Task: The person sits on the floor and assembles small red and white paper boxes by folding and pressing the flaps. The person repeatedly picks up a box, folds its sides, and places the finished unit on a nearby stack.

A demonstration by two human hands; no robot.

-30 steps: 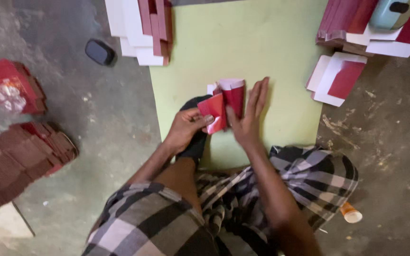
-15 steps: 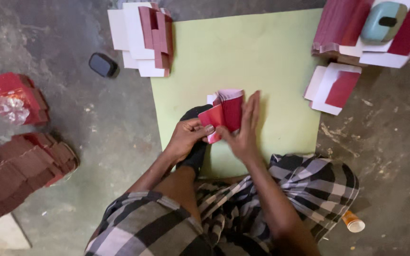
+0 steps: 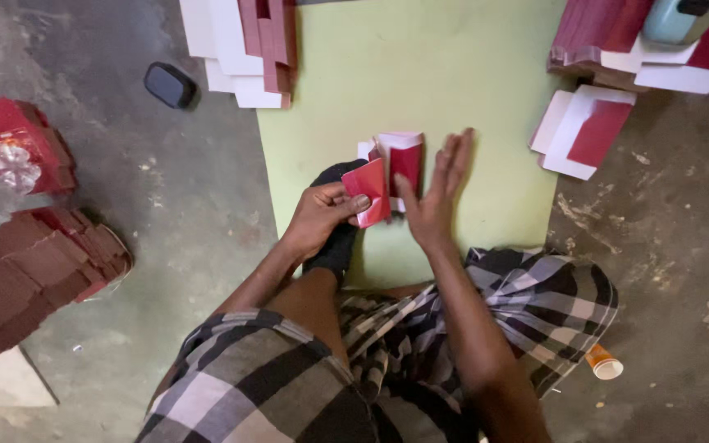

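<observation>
Head view looks straight down on a person seated on the floor, folding a small red-and-white card carton blank point(image 3: 387, 176) on a pale green sheet point(image 3: 494, 98) spread over the concrete.

The left hand point(image 3: 317, 217) pinches the near red flap of the carton blank between thumb and forefinger and holds it tilted up off the sheet. The right hand point(image 3: 436, 197) is spread flat, fingers straight and together, its edge and thumb laid against the blank's right side, apparently pressing the fold; whether the palm bears fully on the card is hard to tell from this angle.

To do this fold well, I judge that the flat hand should keep the base panel pinned so it cannot slide, while the pinching hand brings the flap over along the scored line in one even sweep, without creasing off the line.

The carton blank lies between the two hands, touching both, just beyond the dark-socked foot point(image 3: 338, 238) and near the sheet's middle. Stacks of red-and-white flat card blanks point(image 3: 244, 49) lie well apart at the sheet's far left corner, and another loose red-and-white blank point(image 3: 584, 131) lies at its right edge.
</observation>
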